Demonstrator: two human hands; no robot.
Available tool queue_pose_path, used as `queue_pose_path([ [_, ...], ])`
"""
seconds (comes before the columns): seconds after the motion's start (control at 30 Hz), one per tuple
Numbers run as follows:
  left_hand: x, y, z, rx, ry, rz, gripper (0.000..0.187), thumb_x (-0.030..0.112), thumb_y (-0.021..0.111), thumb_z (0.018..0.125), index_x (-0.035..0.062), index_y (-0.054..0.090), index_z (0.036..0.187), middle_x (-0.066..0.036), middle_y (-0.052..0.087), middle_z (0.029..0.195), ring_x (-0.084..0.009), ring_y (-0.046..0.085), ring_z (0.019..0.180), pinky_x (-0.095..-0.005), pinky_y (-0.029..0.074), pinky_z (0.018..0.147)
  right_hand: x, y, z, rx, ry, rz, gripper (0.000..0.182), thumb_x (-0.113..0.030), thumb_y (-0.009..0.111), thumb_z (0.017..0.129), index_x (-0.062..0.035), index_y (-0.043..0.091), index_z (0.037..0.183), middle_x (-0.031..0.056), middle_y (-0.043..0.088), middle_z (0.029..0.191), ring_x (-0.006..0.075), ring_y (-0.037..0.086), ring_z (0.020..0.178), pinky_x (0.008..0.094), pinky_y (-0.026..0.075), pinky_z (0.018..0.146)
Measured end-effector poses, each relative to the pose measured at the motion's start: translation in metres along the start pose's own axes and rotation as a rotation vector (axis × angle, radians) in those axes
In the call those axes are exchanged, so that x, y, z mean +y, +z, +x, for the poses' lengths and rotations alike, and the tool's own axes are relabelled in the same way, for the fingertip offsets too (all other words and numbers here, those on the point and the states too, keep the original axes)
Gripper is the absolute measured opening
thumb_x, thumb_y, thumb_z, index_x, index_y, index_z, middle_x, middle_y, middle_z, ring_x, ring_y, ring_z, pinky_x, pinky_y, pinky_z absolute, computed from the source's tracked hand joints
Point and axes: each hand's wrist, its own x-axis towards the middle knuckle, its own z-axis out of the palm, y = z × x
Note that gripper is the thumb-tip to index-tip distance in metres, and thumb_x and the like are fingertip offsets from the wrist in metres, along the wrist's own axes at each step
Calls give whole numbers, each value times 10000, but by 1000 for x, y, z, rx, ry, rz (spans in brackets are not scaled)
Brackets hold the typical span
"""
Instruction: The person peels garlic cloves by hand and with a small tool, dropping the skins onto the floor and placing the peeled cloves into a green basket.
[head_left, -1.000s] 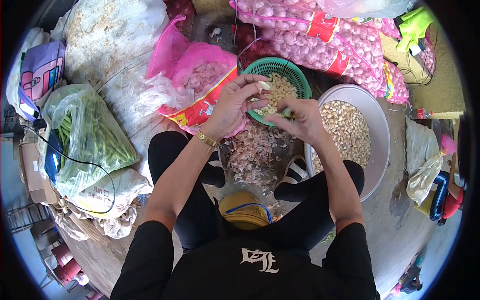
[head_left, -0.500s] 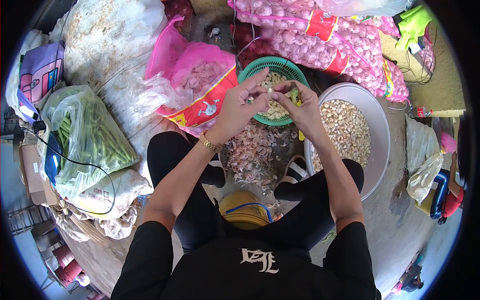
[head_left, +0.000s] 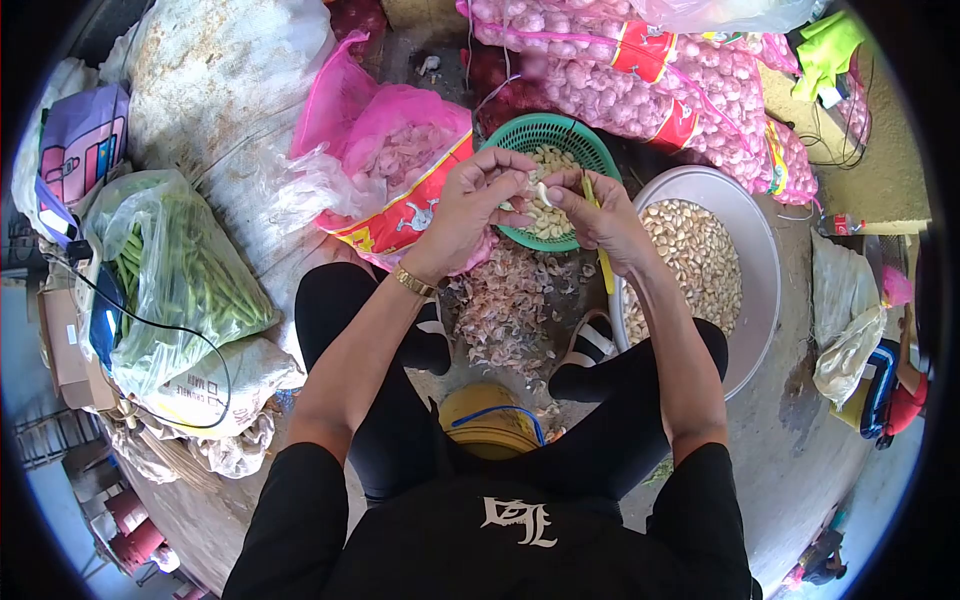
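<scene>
A pale garlic clove (head_left: 543,194) is pinched between the thumb and fingers of my right hand (head_left: 600,222), which also holds a thin yellow-green knife (head_left: 606,270). My left hand (head_left: 482,208), with a gold watch at the wrist, is closed just left of the clove; what its fingertips hold, if anything, is too small to make out. Beneath both hands stands a green basket (head_left: 596,146) with peeled cloves in it. To the right, a large pale basin (head_left: 762,270) holds many unpeeled cloves. Loose garlic skins (head_left: 500,310) lie on the floor between my feet.
Pink net sacks of garlic (head_left: 560,75) lie behind the basket. An open pink sack (head_left: 350,120) is at the left, near a plastic bag of green beans (head_left: 190,270). A yellow bucket (head_left: 480,405) stands between my legs. Another person's arm (head_left: 907,350) shows far right.
My left hand has shifted slightly left and its fingers have curled in. The clove now sits against my right hand's fingers, and the knife has tilted a little.
</scene>
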Motion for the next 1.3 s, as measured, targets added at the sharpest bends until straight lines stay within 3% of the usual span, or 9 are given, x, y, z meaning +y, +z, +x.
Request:
queue_pose_path([
  [0.33,10,0,1,44,32,-99,235,140,602,962,18,613,1163,-29,620,905,-84,618,788,-277,605,756,-4,-4,-2,-23,52,98,242,-267,711,903,-91,622,1043,-108,422,591,-8,307,451,186,198,420],
  [0.43,13,-3,1,65,31,-168,261,123,608,957,14,594,1194,-57,654,959,-115,652,844,-283,603,771,11,-18,11,80,42,50,233,-225,703,909,-59,638,1058,-72,498,621,12,429,513,193,330,462],
  [0.5,10,-2,1,54,23,-130,282,118,607,956,14,577,1216,-76,665,1000,-132,662,884,-279,598,786,26,-25,24,399,-546,-640,221,-174,695,911,-16,663,1062,-18,603,697,54,559,660,229,469,616],
  [0.6,7,-2,1,40,31,-84,333,107,604,957,8,536,1267,-108,676,1067,-156,671,954,-280,587,825,12,-15,14,348,-421,-474,197,-134,724,864,7,695,998,55,673,796,149,632,718,268,514,724],
  [0.73,-5,2,4,-2,55,-93,425,83,592,960,-11,453,1351,-127,664,1129,-163,659,1017,-302,557,910,-1,10,4,194,-438,-288,178,-93,743,837,14,691,970,89,683,861,130,616,756,266,495,719],
  [0.8,-5,5,2,-14,35,-96,441,73,589,960,-16,439,1364,-127,656,1146,-162,650,1039,-304,547,930,4,10,10,98,-686,-454,175,-64,739,839,-2,682,993,53,667,862,86,581,794,251,471,711],
  [0.93,-3,9,2,-26,45,-149,390,14,576,947,-66,450,1308,-152,644,1152,-178,649,1053,-281,549,931,9,10,10,139,-645,-454,127,-86,716,879,-10,667,969,3,634,829,46,546,788,229,447,678],
  [1.1,-8,10,0,-11,60,-151,285,27,593,941,-41,544,1214,-126,658,1103,-160,656,1018,-268,560,892,8,14,8,164,-359,-81,99,-109,684,917,-21,640,906,-40,590,803,34,525,743,213,427,648],
  [1.3,-4,8,-2,18,34,-114,209,41,603,940,-13,598,1142,-107,666,1053,-153,670,969,-274,584,829,7,8,8,81,-430,-218,117,-110,689,915,-21,615,931,-31,577,812,37,512,720,208,418,638],
])
